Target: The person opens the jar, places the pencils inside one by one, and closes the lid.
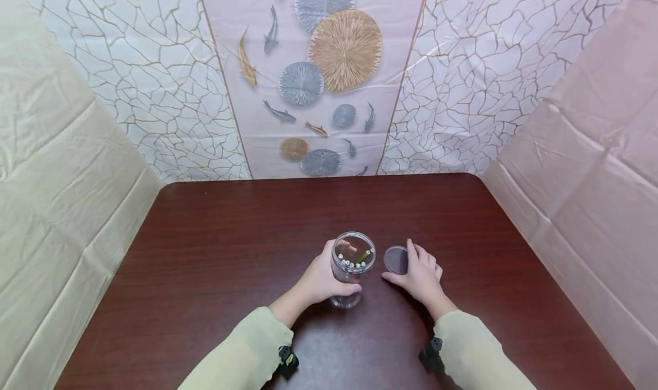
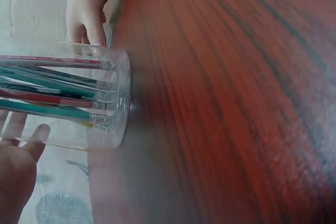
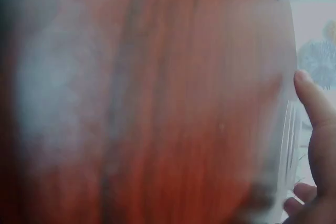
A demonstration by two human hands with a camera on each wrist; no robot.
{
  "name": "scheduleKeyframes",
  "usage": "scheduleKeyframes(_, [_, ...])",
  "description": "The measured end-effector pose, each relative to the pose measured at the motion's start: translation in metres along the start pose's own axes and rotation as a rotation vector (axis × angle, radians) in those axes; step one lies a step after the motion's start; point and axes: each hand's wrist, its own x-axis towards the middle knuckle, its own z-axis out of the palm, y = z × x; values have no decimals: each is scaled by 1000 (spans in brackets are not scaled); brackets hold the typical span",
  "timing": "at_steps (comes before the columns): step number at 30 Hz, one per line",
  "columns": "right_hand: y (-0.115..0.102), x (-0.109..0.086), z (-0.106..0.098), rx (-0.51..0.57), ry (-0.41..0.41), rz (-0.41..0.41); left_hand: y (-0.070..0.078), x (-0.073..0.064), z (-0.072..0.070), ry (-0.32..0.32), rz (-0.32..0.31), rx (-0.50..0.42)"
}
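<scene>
My left hand (image 1: 329, 276) grips a clear jar (image 1: 345, 301) that stands upright on the table with its mouth uncovered. Inside are several pencils (image 2: 52, 95), red, teal and dark, with silvery bands at their lower ends. The left thumb (image 2: 39, 134) lies along the jar's side in the left wrist view. To the right of the jar, a round clear lid (image 1: 396, 260) lies flat on the table. My right hand (image 1: 424, 276) is spread around the lid, thumb at its near side and fingers at its far side; a gap shows between the thumb and the rim (image 3: 290, 145).
Beneath everything is a dark red-brown wooden table (image 1: 231, 230). Pale cloth walls (image 1: 67, 207) rise along its sides, and a patterned backdrop (image 1: 319, 121) hangs behind its far edge. Each wrist carries a small black device (image 1: 288, 361).
</scene>
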Motion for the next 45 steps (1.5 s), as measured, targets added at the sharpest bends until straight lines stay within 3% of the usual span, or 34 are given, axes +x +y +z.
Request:
scheduleKeyframes(7, [3, 2, -2, 0, 8, 14, -3, 1, 0, -16, 13, -76])
scheduleKeyframes(20, [-21, 5, -13, 206, 70, -89, -2, 0, -1, -3, 16, -54])
scheduleKeyframes(27, [-33, 2, -18, 210, 71, -110, -7, -5, -1, -20, -30, -32])
scheduleKeyframes(36, [-53, 6, -52, 382, 170, -126, -9, -1, 0, -20, -23, 42])
scheduleKeyframes(40, [-70, 4, -68, 479, 203, -179, -10, 1, 0, -21, -17, 35])
scheduleKeyframes(45, [-89, 0, -77, 535, 178, -309, -11, 1, 0, -21, -8, 16])
